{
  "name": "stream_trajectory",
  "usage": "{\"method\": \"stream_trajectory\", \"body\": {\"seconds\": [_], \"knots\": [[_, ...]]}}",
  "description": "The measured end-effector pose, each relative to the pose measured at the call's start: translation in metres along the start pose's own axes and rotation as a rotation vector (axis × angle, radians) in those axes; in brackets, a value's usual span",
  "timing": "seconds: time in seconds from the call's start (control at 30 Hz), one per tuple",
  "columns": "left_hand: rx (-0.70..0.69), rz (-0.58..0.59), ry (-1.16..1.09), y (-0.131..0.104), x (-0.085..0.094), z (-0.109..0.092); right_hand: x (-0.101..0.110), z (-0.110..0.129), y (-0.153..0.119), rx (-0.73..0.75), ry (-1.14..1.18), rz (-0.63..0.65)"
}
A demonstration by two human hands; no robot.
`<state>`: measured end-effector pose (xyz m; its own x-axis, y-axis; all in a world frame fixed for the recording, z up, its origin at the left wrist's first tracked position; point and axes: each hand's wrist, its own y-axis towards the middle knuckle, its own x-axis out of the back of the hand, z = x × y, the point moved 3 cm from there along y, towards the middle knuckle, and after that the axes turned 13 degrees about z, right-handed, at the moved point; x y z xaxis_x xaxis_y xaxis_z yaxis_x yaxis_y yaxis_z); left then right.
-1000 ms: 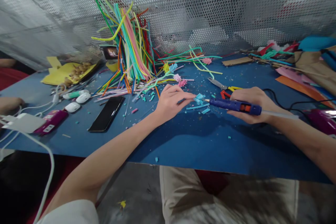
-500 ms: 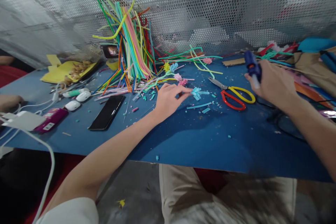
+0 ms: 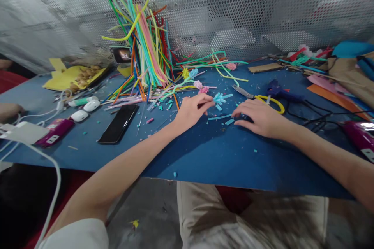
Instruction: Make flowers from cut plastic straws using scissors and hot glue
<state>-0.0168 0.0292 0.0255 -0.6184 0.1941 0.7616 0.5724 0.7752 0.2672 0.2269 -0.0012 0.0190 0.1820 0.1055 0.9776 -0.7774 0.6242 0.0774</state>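
My left hand (image 3: 191, 112) pinches a light blue pipe-cleaner flower (image 3: 219, 99) between thumb and fingertips, low over the blue table. To its right, my right hand (image 3: 260, 118) reaches in palm down, holding nothing, thumb and fingers apart. Its fingertips are beside a thin blue pipe-cleaner strip (image 3: 219, 117) and a short cut piece (image 3: 229, 121). Scissors (image 3: 244, 92) lie just behind this hand, which hides the red handle; part of the yellow one shows. A dark blue glue gun (image 3: 282, 91) rests on the table beyond the right hand.
A tall bunch of coloured pipe cleaners (image 3: 149, 46) stands at the back against a perforated metal panel (image 3: 242, 11). A black phone (image 3: 119, 124), a purple power bank (image 3: 55, 132) and white cables are to the left. Paper scraps (image 3: 324, 95) and black cords (image 3: 318, 113) are at right.
My right hand has let go of the glue gun, leaving it on the table, and moved left towards the blue pieces. The left hand keeps its pinch on the flower, almost still.
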Motion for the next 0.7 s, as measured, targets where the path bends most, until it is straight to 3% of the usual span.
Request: {"method": "stream_trajectory", "body": {"seconds": [0.17, 0.7], "knots": [[0.038, 0.052, -0.031, 0.003, -0.002, 0.002, -0.019, 0.007, 0.008, -0.041, -0.008, 0.010], [0.005, 0.139, -0.088, 0.003, -0.007, -0.007, -0.026, 0.006, 0.012, 0.005, -0.119, 0.004]]}}
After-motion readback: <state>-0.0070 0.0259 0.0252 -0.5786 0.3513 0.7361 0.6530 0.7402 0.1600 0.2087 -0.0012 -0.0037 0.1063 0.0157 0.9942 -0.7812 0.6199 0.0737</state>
